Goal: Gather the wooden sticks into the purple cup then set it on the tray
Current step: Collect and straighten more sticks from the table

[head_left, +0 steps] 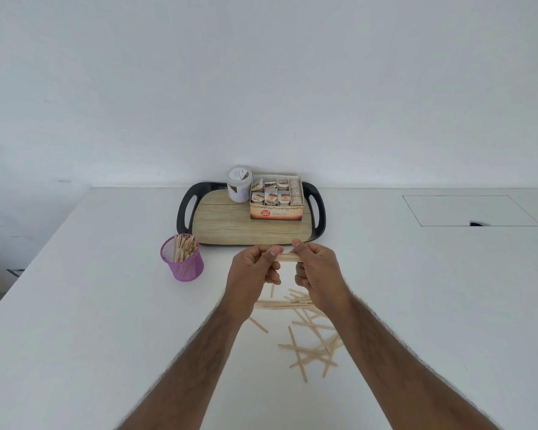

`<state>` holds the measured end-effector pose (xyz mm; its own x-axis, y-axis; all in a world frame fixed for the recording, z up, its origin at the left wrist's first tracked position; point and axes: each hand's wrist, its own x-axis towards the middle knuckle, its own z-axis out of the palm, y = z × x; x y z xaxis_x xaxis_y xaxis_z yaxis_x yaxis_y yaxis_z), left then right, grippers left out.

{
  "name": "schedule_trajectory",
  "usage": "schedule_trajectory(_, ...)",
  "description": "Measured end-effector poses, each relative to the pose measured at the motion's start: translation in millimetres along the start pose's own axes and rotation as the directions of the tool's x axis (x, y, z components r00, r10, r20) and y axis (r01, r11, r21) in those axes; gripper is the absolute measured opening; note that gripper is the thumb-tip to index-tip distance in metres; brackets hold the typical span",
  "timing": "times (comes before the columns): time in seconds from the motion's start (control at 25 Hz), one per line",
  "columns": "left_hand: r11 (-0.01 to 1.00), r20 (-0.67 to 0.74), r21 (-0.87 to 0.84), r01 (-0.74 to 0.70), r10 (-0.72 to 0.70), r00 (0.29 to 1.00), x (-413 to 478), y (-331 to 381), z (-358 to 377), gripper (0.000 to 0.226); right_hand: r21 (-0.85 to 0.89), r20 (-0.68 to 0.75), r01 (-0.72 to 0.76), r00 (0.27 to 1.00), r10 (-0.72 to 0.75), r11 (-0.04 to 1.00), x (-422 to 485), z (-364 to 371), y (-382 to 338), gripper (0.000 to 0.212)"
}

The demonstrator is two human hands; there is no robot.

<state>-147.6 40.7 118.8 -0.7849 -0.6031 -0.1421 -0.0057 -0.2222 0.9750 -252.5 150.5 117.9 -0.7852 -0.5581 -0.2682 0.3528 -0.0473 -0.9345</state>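
- Left hand (253,271) and right hand (317,270) each grip one end of the stick bundle (288,258).
- A slack pinch could spill sticks short of the crowded purple cup (182,259).

Both hands, the left hand (253,271) and right hand (316,270), pinch a small bundle of sticks (288,257) above the table (416,305). The purple cup (183,257) stands just off the tray's (230,226) near-left corner, and loose sticks (308,339) lie scattered near the table's front edge.

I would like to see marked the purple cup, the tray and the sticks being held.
purple cup (187,269): head view, on its mesh side wall.
tray (224,225): head view, on the bare wood-pattern floor.
held sticks (288,258): head view, on the visible middle of the bundle.
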Motion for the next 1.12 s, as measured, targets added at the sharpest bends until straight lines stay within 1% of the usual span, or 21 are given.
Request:
schedule_trajectory(0.08, 0.995, -0.01, -0.103, -0.009, 0.008, 1.0, -2.4, -2.8, -0.6, 0.022, 0.031, -0.007, -0.025, 1.0, 0.026, 0.999, 0.1, 0.5, -0.1, 0.027)
schedule_trajectory(0.2, 0.961, -0.114, -0.268, -0.066, 0.036, 0.993, -4.3, -6.2, 3.9, 0.033, 0.128, -0.041, -0.065, 0.997, 0.071, 0.99, 0.1, 6.6, -0.2, 0.025)
schedule_trajectory(0.24, 0.947, -0.127, -0.313, -0.073, 0.034, 0.991, -4.4, -7.2, 5.3, 0.035, 0.152, -0.051, -0.076, 0.995, 0.085, 0.985, -0.2, 8.6, 0.2, 0.024)
schedule_trajectory(0.4, 0.899, -0.093, -0.438, -0.023, -0.02, 0.995, -2.6, -8.4, 6.1, 0.029, 0.175, -0.042, -0.065, 0.996, 0.074, 0.982, -2.0, 11.4, 3.2, 0.023)
schedule_trajectory(0.48, 0.901, -0.059, -0.433, 0.017, -0.047, 0.997, -0.4, -7.0, 2.9, 0.024, 0.155, -0.022, -0.039, 0.999, 0.043, 0.987, -1.9, 8.9, 2.8, 0.023)
schedule_trajectory(0.56, 0.922, -0.039, -0.384, 0.038, -0.057, 0.998, 1.9, -6.1, -1.0, 0.018, 0.115, -0.007, -0.026, 1.0, 0.027, 0.993, -0.9, 5.6, 2.5, 0.025)
schedule_trajectory(0.8, 0.971, -0.093, -0.236, 0.045, -0.068, 0.993, 6.6, -7.4, -1.3, 0.009, -0.031, 0.018, 0.009, 1.0, -0.008, 0.999, 3.1, -2.6, 6.3, 0.028)
schedule_trajectory(0.92, 0.982, -0.112, -0.179, 0.059, -0.08, 0.99, 7.8, -10.0, -2.1, 0.009, -0.082, 0.021, -0.006, 1.0, 0.008, 0.997, 3.8, -6.9, 11.0, 0.031)
schedule_trajectory(1.04, 0.984, -0.115, -0.165, 0.072, -0.092, 0.989, 7.1, -13.6, -4.1, 0.01, -0.061, 0.008, -0.052, 0.999, 0.052, 0.997, 4.5, -6.3, 13.3, 0.035)
schedule_trajectory(1.12, 0.987, -0.119, -0.145, 0.07, -0.087, 0.989, 7.7, -12.2, -9.3, 0.01, -0.053, -0.001, -0.098, 0.995, 0.098, 0.994, 6.3, -5.0, 12.8, 0.043)
